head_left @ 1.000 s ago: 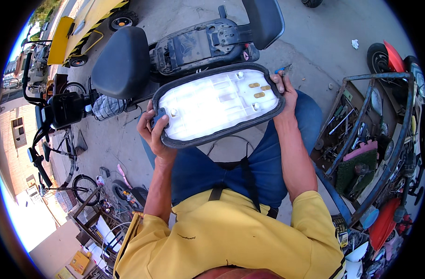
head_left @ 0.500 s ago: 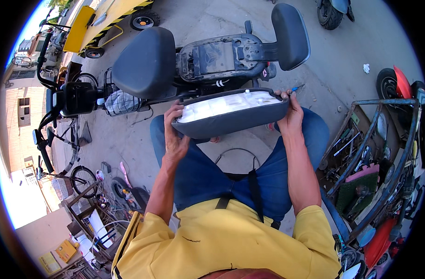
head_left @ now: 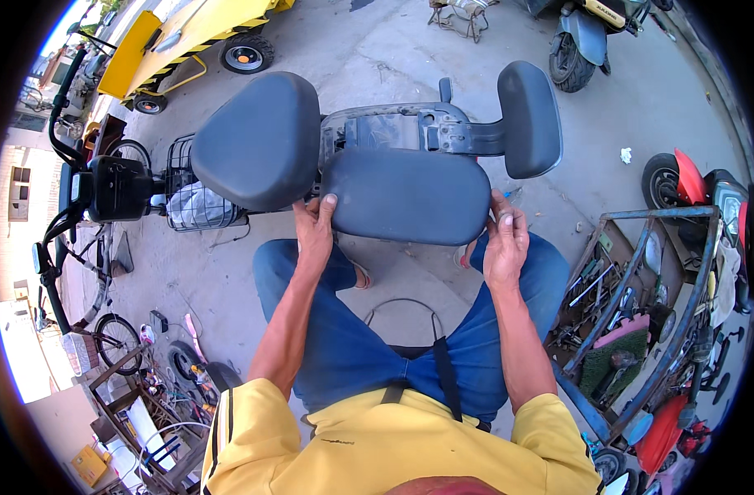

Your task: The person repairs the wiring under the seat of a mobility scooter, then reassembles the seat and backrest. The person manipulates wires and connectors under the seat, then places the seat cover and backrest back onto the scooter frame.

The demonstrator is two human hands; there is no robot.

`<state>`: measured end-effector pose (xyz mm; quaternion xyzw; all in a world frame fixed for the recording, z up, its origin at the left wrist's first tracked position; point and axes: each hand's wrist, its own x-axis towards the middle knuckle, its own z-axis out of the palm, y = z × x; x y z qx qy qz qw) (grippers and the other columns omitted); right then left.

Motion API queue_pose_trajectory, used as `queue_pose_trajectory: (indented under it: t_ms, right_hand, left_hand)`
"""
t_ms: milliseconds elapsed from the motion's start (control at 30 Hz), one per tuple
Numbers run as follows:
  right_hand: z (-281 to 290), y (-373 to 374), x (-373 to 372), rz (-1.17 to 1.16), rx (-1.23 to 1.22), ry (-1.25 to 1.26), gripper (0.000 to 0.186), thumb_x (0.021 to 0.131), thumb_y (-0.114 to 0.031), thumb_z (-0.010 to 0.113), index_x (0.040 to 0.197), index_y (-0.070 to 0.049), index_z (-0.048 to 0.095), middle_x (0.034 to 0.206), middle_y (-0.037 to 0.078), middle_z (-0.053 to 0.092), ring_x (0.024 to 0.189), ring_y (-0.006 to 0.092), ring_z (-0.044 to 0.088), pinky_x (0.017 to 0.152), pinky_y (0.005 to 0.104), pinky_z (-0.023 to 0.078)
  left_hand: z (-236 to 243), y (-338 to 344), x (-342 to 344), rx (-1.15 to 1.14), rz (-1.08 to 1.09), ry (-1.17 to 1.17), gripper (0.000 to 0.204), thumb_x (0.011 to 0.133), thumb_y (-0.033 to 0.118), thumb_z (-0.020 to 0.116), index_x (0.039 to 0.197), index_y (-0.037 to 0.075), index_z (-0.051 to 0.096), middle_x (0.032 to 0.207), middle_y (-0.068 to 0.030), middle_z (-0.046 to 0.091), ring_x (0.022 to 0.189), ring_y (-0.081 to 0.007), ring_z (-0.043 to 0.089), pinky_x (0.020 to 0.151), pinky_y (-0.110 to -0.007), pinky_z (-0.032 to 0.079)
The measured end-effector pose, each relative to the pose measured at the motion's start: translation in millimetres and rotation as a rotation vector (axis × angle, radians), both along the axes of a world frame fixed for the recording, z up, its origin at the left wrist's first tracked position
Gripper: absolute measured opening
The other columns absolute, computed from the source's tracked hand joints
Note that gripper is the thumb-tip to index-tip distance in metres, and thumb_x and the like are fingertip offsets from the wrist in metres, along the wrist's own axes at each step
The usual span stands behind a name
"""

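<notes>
A dark grey padded seat cushion (head_left: 410, 196) lies with its smooth top upward in front of me, partly over the electric bike's bare seat frame (head_left: 385, 132). My left hand (head_left: 313, 235) grips its left end, thumb on the top edge and fingers beneath. At the right end my right hand (head_left: 506, 243) has its fingers bent against the cushion's edge. A small blue bit of something slim shows just beyond those fingers; most of it is hidden. The bike's front seat (head_left: 261, 140) sits left of the cushion, and a backrest (head_left: 532, 120) stands to the right.
A wire basket (head_left: 202, 198) with a grey bundle hangs on the bike. Right of my knee stands a metal-framed rack (head_left: 608, 309) full of tools. A yellow cart (head_left: 195, 41) is at the far left, and a scooter wheel (head_left: 570, 62) at the far right.
The cushion has turned over from its white, open underside to its dark top and now lies lower against the bike. Both hands have moved down slightly with it, and the view has shifted.
</notes>
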<state>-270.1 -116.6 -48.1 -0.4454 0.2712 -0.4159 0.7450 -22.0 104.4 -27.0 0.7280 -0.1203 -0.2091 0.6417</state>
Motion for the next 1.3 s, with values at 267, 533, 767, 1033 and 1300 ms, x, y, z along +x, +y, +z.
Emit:
queue_pose_trajectory:
  t_ms: [267,533,767,1033,1300]
  right_hand:
    - [28,-4,74,-0.022,-0.411,0.192,0.016,0.110,-0.019,0.053,0.109,-0.003,0.056,0.163,0.022,0.041,0.134,0.0211,0.050,0.112,0.0360,0.039]
    - [21,-37,126,-0.058,-0.720,0.539,0.017,0.109,-0.019,0.054,0.112,-0.002,0.053,0.155,0.021,0.052,0.130,0.0396,0.058,0.108,0.0461,0.046]
    - [56,-67,144,-0.086,-0.829,0.645,0.017,0.108,-0.018,0.055,0.113,-0.002,0.051,0.131,0.020,0.069,0.114,0.0448,0.065,0.096,0.0498,0.051]
    - [92,-64,210,-0.228,-1.236,0.464,0.021,0.105,-0.021,0.058,0.112,-0.003,0.052,0.108,0.019,0.072,0.105,0.0445,0.066,0.105,0.0531,0.047]
    - [39,-49,226,-0.070,-1.235,0.661,0.023,0.102,-0.023,0.061,0.103,-0.002,0.051,0.104,0.021,0.067,0.110,0.0383,0.063,0.116,0.0515,0.038]
  left_hand:
    - [-27,-27,25,-0.132,0.022,-0.259,0.073,0.100,0.028,0.074,0.154,-0.008,0.039,0.153,-0.0216,0.048,0.142,-0.0304,0.045,0.122,-0.042,0.030]
    - [-18,-40,35,0.352,0.024,-0.440,0.087,0.098,0.047,0.073,0.156,-0.006,0.037,0.155,-0.0267,0.045,0.144,-0.0389,0.042,0.122,-0.047,0.030]
    - [-20,-56,31,0.281,0.102,-0.504,0.084,0.096,0.050,0.074,0.152,-0.006,0.043,0.148,-0.0284,0.051,0.137,-0.0413,0.049,0.118,-0.048,0.034]
    - [-25,-56,37,0.290,0.123,-0.462,0.080,0.097,0.045,0.074,0.153,-0.004,0.044,0.146,-0.0264,0.055,0.135,-0.0378,0.053,0.117,-0.045,0.036]
    - [-32,-61,40,0.319,0.164,-0.518,0.086,0.095,0.045,0.076,0.154,-0.006,0.040,0.151,-0.0286,0.050,0.139,-0.0391,0.050,0.118,-0.045,0.035]
